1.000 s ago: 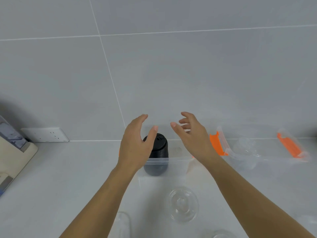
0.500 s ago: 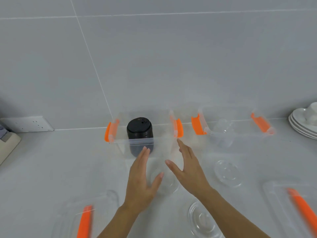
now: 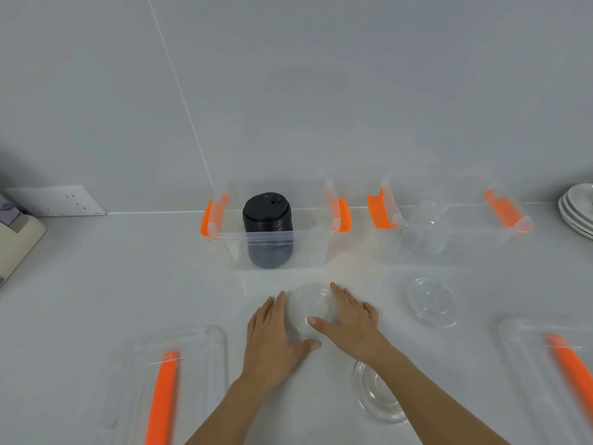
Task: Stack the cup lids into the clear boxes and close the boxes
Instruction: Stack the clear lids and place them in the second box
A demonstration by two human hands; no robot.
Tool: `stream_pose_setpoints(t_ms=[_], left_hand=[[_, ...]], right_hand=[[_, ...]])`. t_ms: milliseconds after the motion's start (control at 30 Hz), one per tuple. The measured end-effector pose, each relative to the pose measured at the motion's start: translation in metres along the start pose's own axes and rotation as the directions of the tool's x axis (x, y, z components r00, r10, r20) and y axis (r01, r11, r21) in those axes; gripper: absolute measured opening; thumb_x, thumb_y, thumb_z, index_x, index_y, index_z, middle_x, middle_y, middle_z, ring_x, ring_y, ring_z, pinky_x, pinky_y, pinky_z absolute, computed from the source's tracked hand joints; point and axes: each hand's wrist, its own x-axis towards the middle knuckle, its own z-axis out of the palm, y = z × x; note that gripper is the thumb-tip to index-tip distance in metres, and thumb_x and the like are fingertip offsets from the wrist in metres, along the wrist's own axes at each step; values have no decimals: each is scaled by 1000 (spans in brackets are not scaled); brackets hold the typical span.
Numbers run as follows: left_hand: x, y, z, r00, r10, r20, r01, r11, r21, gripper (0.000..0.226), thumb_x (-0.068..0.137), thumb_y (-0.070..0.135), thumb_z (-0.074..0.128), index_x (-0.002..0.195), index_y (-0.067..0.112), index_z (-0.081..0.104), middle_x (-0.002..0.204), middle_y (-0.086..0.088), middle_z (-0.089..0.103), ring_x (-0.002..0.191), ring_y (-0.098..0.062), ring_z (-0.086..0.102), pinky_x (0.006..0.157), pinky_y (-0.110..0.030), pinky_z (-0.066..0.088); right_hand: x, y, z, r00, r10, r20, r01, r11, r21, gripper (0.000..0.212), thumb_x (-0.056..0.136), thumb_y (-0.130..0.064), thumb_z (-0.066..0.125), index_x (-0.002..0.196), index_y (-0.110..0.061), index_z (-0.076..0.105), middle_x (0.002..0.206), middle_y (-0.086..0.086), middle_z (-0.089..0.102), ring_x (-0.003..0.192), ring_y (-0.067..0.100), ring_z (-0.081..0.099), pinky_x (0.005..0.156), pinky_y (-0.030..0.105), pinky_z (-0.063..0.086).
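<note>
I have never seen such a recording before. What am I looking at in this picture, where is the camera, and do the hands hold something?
There is no machine here. A person wears a wide-angle camera on the head, so you look forward and down at their two bare hands on a white counter.

The left hand and the right hand are cupped around a clear round plastic cup lid lying on the counter; whether they already grip it cannot be told.

Behind them stand two clear plastic boxes with orange clips. The left box holds a stack of black cup lids; the right box holds clear lids that are hard to make out.

Two more clear lids lie loose, one at right, one under the right forearm. The flat clear box covers with orange handles lie at the near left and near right.
</note>
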Motion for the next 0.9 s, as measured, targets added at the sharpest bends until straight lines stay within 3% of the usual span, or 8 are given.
stream_pose_setpoints(t_ms=[133,233,300,367,433,533,733,900], left_hand=[[2,9,-1,999,-39,19,40,999,-22,101,67,50,75,146,20,21,151,5,31,145,-18,17,118,-33,12],[4,13,-2,999,-36,-1,35,996,-85,86,59,41,82,132,24,41,125,7,54,126,-20,46,108,-33,35],[3,17,-4,999,-41,12,42,990,-133,77,56,34,85,123,24,47,107,13,53,110,-16,54,97,-30,43],[1,22,-7,999,-27,20,30,989,-143,77,56,33,85,122,24,48,103,16,48,108,-15,54,96,-31,45],[-2,27,-11,1000,-6,12,7,985,-171,78,57,34,85,125,24,46,105,16,46,107,-13,51,98,-30,43],[-6,41,-21,1000,21,11,-18,976,-216,78,65,29,82,131,21,41,109,14,39,104,-6,37,100,-27,34],[-8,71,-36,996,83,-15,-84,971,-226,83,67,31,81,136,23,36,132,5,42,127,-16,35,107,-32,27],[-14,84,-32,988,149,-25,-151,963,-223,88,67,34,81,139,26,31,136,6,38,129,-15,29,109,-32,23]], right_hand=[[-4,-4,-1,1000,-12,25,12,1000,-9,77,83,-52,53,146,-24,18,154,-9,24,144,12,15,116,41,4],[-4,-9,-3,1000,-8,22,6,998,67,74,81,-47,58,143,-26,23,146,-6,32,137,14,27,112,36,13],[-3,-11,-5,1000,11,11,-13,989,148,74,80,-42,63,142,-25,26,141,-2,36,133,19,32,110,36,20],[-4,-12,-7,999,39,8,-39,956,290,72,79,-34,67,140,-23,30,138,0,37,127,20,38,109,35,28],[-6,-12,-11,999,54,1,-49,897,440,69,79,-26,70,138,-21,35,135,3,38,115,16,42,99,28,35],[-9,-12,-21,997,68,-41,-36,847,531,63,80,-17,70,135,-18,40,133,6,41,109,13,42,90,23,33],[-19,-11,-48,979,72,-191,50,821,568,54,82,-19,67,131,-18,46,130,3,48,108,11,45,88,23,34],[-37,-4,-62,956,77,-284,96,832,547,51,85,-22,65,131,-19,45,129,-1,49,108,10,45,89,22,34]])
